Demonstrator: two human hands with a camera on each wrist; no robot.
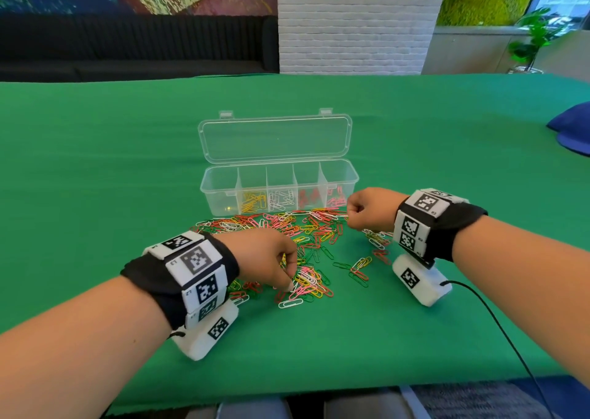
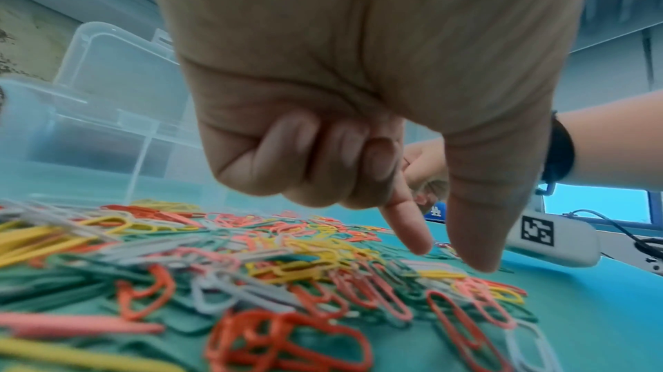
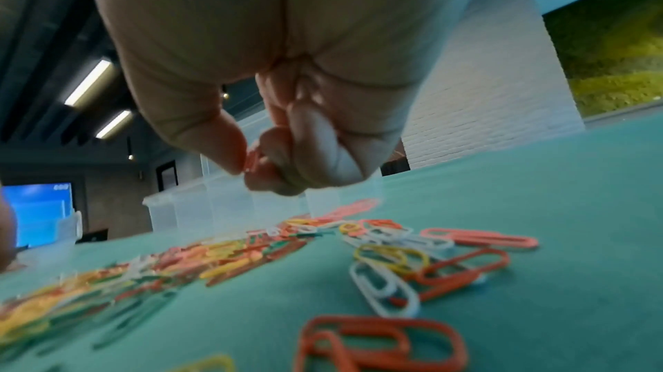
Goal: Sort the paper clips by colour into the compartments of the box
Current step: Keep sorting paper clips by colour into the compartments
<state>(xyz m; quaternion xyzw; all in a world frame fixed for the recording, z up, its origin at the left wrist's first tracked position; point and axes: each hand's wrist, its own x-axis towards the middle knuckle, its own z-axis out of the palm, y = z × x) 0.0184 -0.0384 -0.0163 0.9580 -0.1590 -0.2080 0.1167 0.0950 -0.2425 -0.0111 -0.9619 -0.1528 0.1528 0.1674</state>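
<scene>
While both hands work the pile, the sort is well under way.
Right hand (image 3: 272, 157) pinches a reddish clip; carry it cleanly to the matching compartment of the clear box (image 1: 220, 195) just beyond. Left hand (image 2: 362, 134) reaches thumb and forefinger, slightly parted, empty, into the loose paper clips (image 1: 306, 236) on the green-clothed table (image 1: 95, 163); white brick pillar (image 1: 354, 22) behind.

Left hand's (image 1: 265, 255) pinch contents indiscernible.

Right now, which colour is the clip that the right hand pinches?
Red-orange; the clip shows best in the right wrist view.
</scene>
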